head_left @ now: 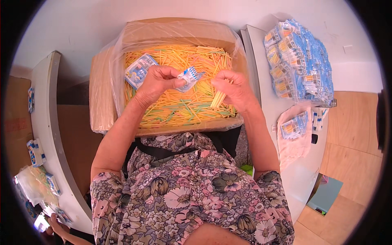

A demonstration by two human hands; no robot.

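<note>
My left hand (152, 85) pinches a small clear packet (188, 77) with blue and white print between thumb and fingers. My right hand (237, 87) is closed round a small bundle of thin yellow sticks (218, 99), their ends pointing down. Both hands are over a cardboard box (103, 87) lined with clear plastic. Loose thin sticks (175, 114), mostly yellow and orange with some green and pink, fill it. Flat packets (141, 69) lie on the sticks left of my left hand. Whether the held packet's mouth is open, I cannot tell.
On the white table at right, a big heap of filled packets (300, 61) stands by a pale cloth (293, 143) with another packet (295, 125) on it. A white-topped surface (51, 118) runs along the left. Another person's hand (57, 226) shows at lower left.
</note>
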